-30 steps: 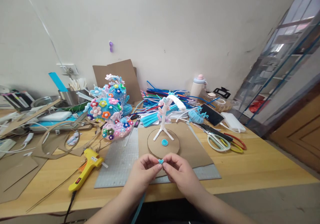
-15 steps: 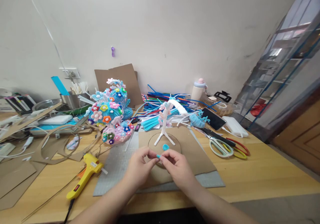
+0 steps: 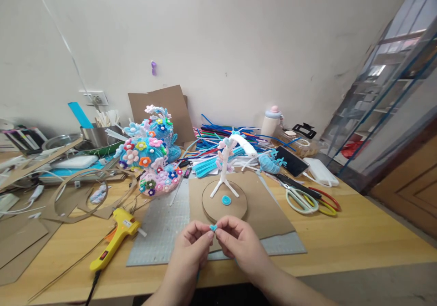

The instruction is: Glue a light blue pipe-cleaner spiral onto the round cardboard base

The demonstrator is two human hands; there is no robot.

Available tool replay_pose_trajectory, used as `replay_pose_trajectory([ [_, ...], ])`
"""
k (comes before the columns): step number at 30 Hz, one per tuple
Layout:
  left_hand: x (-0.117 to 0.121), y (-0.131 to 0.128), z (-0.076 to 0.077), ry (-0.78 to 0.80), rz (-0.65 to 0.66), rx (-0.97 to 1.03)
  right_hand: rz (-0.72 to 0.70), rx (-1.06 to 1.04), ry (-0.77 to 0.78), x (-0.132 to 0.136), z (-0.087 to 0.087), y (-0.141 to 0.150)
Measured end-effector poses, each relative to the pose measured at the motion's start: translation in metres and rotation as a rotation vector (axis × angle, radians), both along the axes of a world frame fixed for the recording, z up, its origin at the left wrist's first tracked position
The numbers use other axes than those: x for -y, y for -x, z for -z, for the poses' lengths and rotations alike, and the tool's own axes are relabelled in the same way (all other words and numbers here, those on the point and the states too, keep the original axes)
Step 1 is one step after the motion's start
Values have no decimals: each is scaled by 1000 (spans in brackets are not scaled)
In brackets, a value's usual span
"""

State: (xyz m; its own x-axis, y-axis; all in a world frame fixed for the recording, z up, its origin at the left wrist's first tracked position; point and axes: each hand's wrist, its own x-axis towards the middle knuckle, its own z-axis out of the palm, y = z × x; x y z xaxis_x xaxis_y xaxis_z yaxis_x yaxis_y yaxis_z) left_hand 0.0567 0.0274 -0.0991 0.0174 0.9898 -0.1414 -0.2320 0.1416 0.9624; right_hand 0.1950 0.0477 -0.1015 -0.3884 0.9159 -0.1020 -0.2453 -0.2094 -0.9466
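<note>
Between the fingertips of my left hand [image 3: 193, 247] and my right hand [image 3: 239, 240] is a light-blue pipe cleaner [image 3: 213, 227], bent into a small V at the top. Both hands are closed in a pinch on it, and most of its length is hidden by the fingers. Just beyond them lies a round cardboard disc [image 3: 208, 202], bearing a small coiled blue disc [image 3: 226, 200]. At the disc's back edge stands a white curved stem [image 3: 224, 167] on splayed legs, with pale pink and blue flowers along it.
A yellow glue gun [image 3: 116, 237] lies left of the grey cutting mat [image 3: 150, 242]. Scissors [image 3: 300, 201] rest on the right. Behind are a flower-covered blue figure [image 3: 148, 153], piled pipe cleaners [image 3: 228, 135], a blue yarn-like bundle [image 3: 269, 162] and a bottle [image 3: 271, 124].
Both hands have moved down toward me, uncovering more of the cardboard disc. The pipe cleaner's blue tip now shows as a small V between the fingertips.
</note>
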Motion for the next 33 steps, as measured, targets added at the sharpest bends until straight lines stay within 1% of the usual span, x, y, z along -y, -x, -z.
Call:
replay_pose_trajectory([
  [5, 7, -4, -4, 26, 7, 85, 41, 132, -134, 11, -1, -3],
  [11, 7, -7, -3, 33, 27, 124, 144, 302, -328, 13, 2, -5],
  [16, 8, -5, -2, 41, 62, 118, 144, 373, -339, 12, 0, -9],
  [22, 9, -3, 0, 39, 102, 88, 138, 448, -460, 14, -5, -14],
  [24, 9, -3, 0, 29, 101, 77, 134, 449, -444, 15, -6, -14],
  [26, 10, -3, 1, 16, 96, 63, 127, 438, -395, 15, -5, -13],
  [30, 11, -4, 0, -35, 75, 23, 78, 378, -238, 14, -7, -11],
  [33, 11, -5, -1, -109, 32, -11, 21, 280, -122, 12, -11, -11],
])
